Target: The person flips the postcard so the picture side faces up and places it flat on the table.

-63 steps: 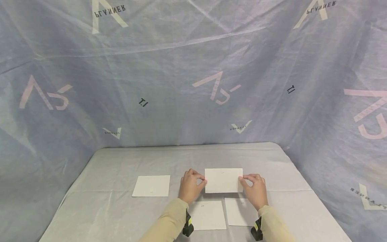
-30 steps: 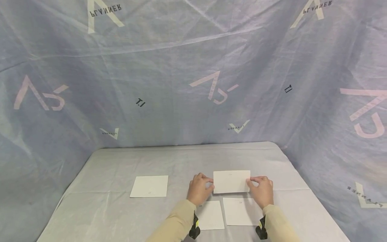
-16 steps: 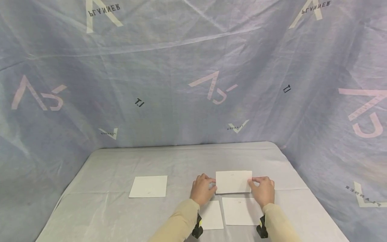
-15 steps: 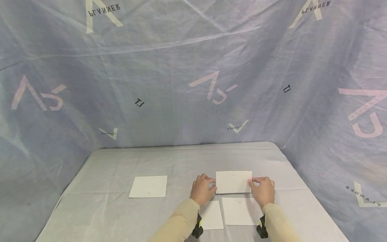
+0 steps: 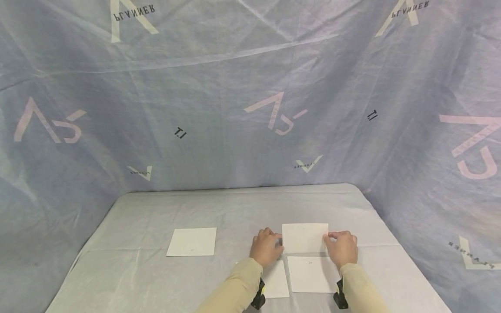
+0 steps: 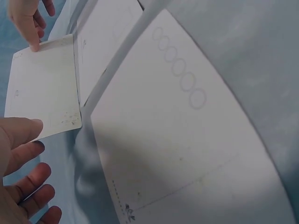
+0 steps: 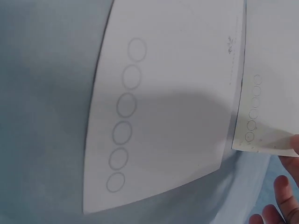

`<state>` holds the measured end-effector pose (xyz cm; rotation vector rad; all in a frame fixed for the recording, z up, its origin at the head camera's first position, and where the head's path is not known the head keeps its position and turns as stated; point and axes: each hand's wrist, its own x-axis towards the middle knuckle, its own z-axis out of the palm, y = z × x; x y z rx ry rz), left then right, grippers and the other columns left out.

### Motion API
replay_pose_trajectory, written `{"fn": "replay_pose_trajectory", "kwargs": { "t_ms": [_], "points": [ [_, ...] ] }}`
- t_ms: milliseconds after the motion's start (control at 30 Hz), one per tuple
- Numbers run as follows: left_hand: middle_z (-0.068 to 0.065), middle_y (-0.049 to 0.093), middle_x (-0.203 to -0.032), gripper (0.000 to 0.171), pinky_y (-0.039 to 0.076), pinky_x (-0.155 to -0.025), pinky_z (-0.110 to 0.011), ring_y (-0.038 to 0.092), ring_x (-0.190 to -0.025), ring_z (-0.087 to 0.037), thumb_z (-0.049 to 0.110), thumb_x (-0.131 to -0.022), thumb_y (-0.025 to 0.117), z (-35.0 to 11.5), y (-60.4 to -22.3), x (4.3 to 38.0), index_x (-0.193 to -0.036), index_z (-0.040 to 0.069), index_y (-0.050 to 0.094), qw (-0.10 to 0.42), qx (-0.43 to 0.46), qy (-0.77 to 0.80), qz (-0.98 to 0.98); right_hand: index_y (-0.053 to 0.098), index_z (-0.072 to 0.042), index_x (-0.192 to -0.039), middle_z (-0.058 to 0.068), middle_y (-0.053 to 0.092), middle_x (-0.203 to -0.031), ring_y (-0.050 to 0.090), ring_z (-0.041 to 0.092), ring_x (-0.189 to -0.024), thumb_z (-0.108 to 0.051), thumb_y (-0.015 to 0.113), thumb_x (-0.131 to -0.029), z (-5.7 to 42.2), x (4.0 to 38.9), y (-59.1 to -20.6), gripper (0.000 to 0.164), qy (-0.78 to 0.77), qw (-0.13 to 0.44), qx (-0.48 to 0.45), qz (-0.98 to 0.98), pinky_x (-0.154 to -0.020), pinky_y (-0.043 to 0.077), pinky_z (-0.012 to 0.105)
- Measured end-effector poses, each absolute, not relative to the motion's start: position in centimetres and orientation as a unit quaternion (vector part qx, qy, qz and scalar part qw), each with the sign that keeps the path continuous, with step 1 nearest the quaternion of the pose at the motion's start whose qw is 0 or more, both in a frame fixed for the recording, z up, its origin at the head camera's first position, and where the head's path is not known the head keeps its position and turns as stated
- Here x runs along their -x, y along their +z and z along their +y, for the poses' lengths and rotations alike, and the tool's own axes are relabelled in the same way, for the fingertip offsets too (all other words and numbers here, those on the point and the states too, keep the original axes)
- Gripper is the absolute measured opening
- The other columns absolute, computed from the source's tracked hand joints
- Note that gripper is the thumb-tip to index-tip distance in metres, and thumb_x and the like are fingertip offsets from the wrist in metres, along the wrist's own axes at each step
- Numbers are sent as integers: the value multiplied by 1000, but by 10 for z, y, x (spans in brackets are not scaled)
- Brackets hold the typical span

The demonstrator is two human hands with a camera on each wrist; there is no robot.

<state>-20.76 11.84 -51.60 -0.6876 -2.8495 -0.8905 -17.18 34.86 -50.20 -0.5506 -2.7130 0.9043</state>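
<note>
Both hands hold a white postcard (image 5: pixel 305 238) by its short sides, just beyond the right postcard (image 5: pixel 312 276) on the cloth. My left hand (image 5: pixel 266 248) pinches its left edge; in the left wrist view the thumb lies on top and the other fingers are spread below. At the opposite edge, the thumb and fingers of my right hand (image 5: pixel 342 248) pinch it. A row of small printed circles marks the held postcard (image 7: pixel 275 84) in the right wrist view. Partly under the left forearm lies another postcard (image 5: pixel 277 282).
A single postcard (image 5: pixel 192 242) lies apart on the left side of the table. Grey cloth covers the table (image 5: pixel 129 269), and a printed curtain (image 5: pixel 219 108) hangs behind it and at both sides.
Both hands have carried the held postcard to the right and lowered it toward the cloth, a little closer to the right postcard. The postcards on the table have stayed where they were.
</note>
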Motion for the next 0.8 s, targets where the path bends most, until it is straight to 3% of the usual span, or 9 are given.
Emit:
{"fn": "replay_pose_trajectory", "kwargs": {
  "t_ms": [467, 800],
  "points": [
    [-8, 62, -103, 41, 44, -80, -35, 55, -98, -24, 24, -90, 77, 124, -515, 206, -127, 10, 70, 45, 237, -256, -936, 68, 7, -119, 34, 56, -121, 44, 51, -118, -22, 59, -100, 354, 176, -516, 36, 277, 121, 179, -936, -96, 36, 64],
    [-8, 60, -103, 46, 44, -80, -35, 53, -97, -24, 30, -89, 77, 130, -521, 214, -129, 10, 69, 18, 222, -207, -953, 69, 7, -116, 31, 58, -118, 48, 49, -117, -21, 61, -99, 358, 181, -531, 34, 212, 145, 144, -956, -87, 42, 61]
  ]
}}
